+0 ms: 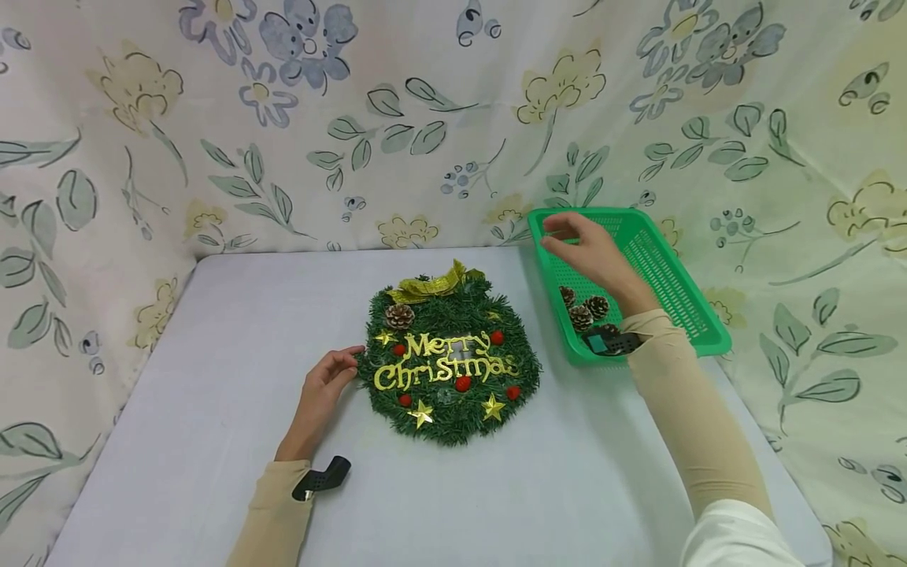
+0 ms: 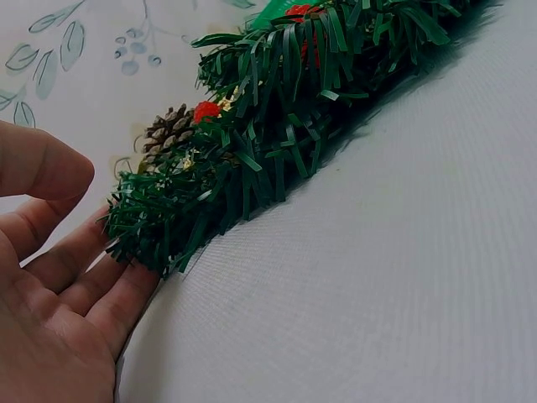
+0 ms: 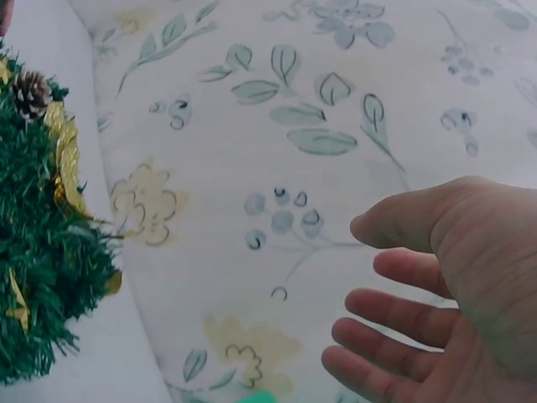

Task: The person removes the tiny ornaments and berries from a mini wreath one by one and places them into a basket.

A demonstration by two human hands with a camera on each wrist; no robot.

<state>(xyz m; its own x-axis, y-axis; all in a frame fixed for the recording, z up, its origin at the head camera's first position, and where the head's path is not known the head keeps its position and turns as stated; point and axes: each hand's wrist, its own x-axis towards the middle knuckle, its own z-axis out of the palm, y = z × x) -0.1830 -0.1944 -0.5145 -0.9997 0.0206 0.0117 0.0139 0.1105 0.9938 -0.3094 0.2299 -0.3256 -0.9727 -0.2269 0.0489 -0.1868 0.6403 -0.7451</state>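
A green tinsel wreath lies on the table, bearing gold "Merry Christmas" lettering, gold stars, red berries and a gold bow. One pine cone sits at its upper left. My left hand touches the wreath's left edge with extended fingers; the left wrist view shows those fingers against the tinsel. Above the green basket hovers my right hand, fingers loosely bent, nothing held. In the right wrist view the thumb and fingers stand apart.
Several pine cones lie in the near left part of the basket, partly hidden by the right forearm. A white cloth covers the table. Floral fabric hangs behind it and along the sides.
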